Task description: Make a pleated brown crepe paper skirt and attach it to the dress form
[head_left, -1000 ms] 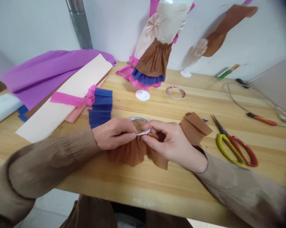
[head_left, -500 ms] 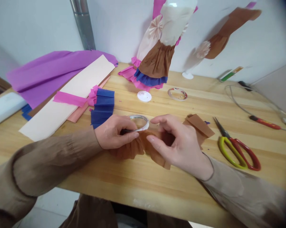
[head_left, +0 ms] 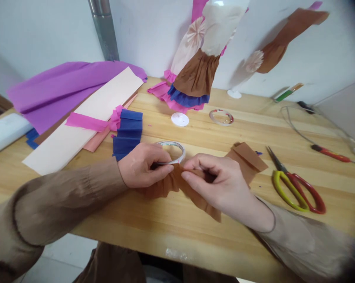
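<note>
Between my two hands runs a strip of brown crepe paper (head_left: 199,195), gathered into pleats below my left fingers and flatter toward the right. My left hand (head_left: 148,165) is closed, pinching the pleated end together with a roll of clear tape (head_left: 180,151), whose ring stands up behind the fingers. My right hand (head_left: 221,181) pinches the strip's upper edge between thumb and forefinger, close beside the left fingertips. Past the right hand, the folded rest of the strip lies on the table. What my left hand's curled fingers enclose is partly hidden.
Scissors (head_left: 297,188) with red and yellow handles lie at the right, near a red-handled tool (head_left: 330,153) with a cord. Behind stand a form in a ruffled paper skirt (head_left: 198,74) and another tape roll (head_left: 221,117). Purple (head_left: 62,90), cream (head_left: 86,122) and blue paper (head_left: 127,133) lie left.
My right thumb and forefinger have come together on the brown crepe paper, where they were apart before. The strip's lower edge has swung a little to the right. My left hand stays in place.
</note>
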### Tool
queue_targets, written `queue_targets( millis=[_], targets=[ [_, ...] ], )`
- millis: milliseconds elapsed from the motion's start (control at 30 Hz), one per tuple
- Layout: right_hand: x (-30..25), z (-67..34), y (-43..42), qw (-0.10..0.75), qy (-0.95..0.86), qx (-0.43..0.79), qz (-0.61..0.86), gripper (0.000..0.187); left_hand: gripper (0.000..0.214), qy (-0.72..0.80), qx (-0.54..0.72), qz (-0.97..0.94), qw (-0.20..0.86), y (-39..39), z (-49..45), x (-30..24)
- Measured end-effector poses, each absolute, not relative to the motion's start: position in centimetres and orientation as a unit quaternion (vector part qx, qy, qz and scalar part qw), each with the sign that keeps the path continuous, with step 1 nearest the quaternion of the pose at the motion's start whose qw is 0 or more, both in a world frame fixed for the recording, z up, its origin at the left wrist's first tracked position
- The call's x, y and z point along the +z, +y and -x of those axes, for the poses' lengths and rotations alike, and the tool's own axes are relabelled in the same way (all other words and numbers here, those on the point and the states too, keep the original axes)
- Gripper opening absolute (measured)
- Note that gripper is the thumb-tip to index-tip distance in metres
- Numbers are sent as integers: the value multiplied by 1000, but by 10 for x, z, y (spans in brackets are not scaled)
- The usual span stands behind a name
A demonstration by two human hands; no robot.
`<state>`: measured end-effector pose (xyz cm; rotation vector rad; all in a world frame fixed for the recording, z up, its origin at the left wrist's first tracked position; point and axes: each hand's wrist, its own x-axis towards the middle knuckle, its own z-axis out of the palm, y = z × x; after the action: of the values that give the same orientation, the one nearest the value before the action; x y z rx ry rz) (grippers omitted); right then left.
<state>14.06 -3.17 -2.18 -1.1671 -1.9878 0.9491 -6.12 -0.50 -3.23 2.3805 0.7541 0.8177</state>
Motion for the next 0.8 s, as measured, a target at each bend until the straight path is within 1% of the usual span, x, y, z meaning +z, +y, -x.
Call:
queue_targets(
  millis=[167,333,600,700,800],
  targets=[
    [-24,-144,-36,301,-814,315,384,11,29,253,301,-880,268,-6,59,-33],
    [-25,-143,-35,314,-794,298,427,7,26,268,307,-875,263,-6,61,-35],
    [-30,-145,-37,322,-808,283,404,11,28,257,308,-882,246,-6,59,-35],
    [-25,-144,-36,314,-809,265,420,10,28,252,314,-881,248,-6,59,-35],
    [-22,-142,-35,315,-803,257,435,14,26,254,317,-879,251,-7,60,-35]
  ],
)
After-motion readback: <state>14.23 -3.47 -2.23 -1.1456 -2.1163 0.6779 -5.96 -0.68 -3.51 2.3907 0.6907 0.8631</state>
